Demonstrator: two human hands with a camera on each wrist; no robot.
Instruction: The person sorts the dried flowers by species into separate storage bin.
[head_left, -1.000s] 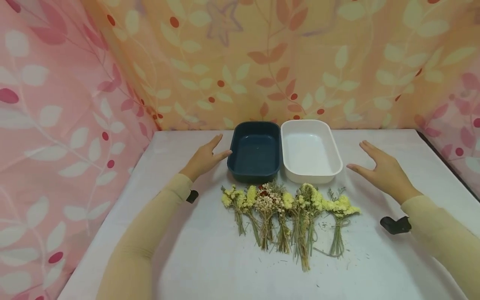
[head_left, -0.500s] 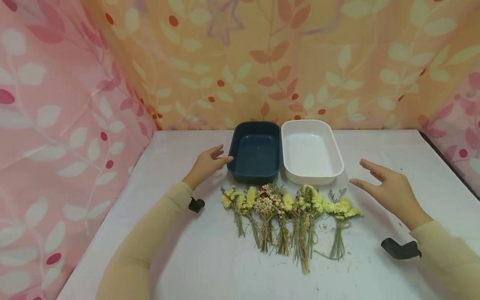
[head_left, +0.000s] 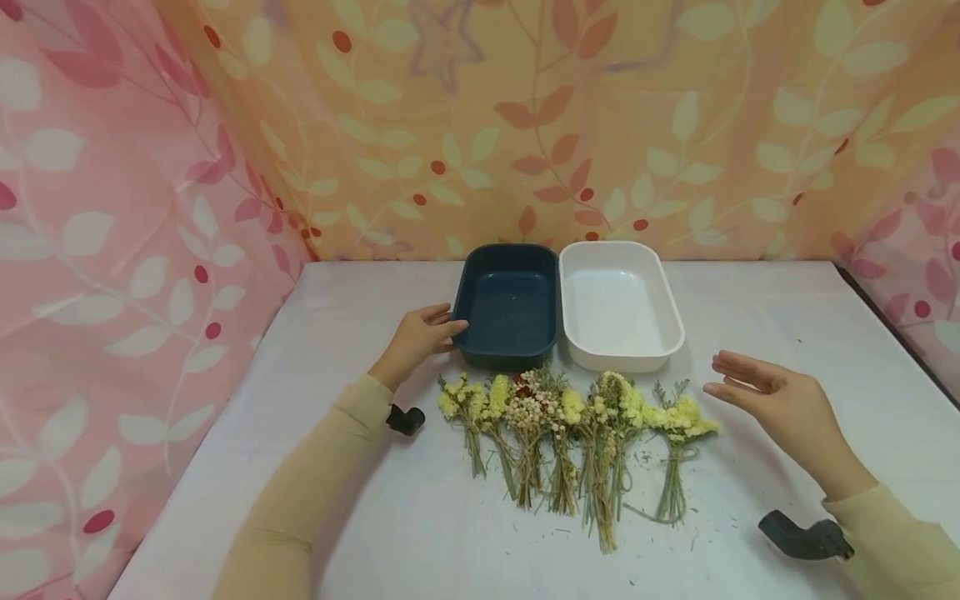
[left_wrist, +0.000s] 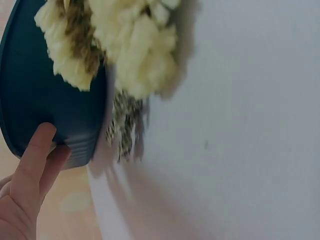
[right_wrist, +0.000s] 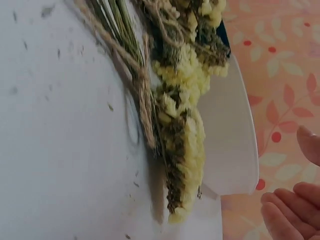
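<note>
My left hand (head_left: pixel 416 340) is beside the left wall of a dark blue rectangular tray (head_left: pixel 506 312), its thumb overlapping the rim and its fingers low at the outer side. In the left wrist view, extended fingers (left_wrist: pixel 36 157) lie against or just in front of the tray; contact is hard to tell. My right hand (head_left: pixel 787 408) hovers over the table, right of the dried flower bunches, holding nothing. Nearest to it lies a yellow bunch (head_left: pixel 678 421) with twine round its stems. A white tray (head_left: pixel 618 308) stands beside the blue one.
Several more dried flower bunches (head_left: pixel 528 417) lie in a row before the trays, stems toward the front. Loose plant bits are scattered on the white tabletop (head_left: pixel 405 517). Patterned cloth (head_left: pixel 360 125) hangs behind and at both sides.
My left hand has come lower, its thumb now over the blue tray's rim. The right hand has moved down toward the table's front, its fingers drawing closer together. Trays and flowers stay put.
</note>
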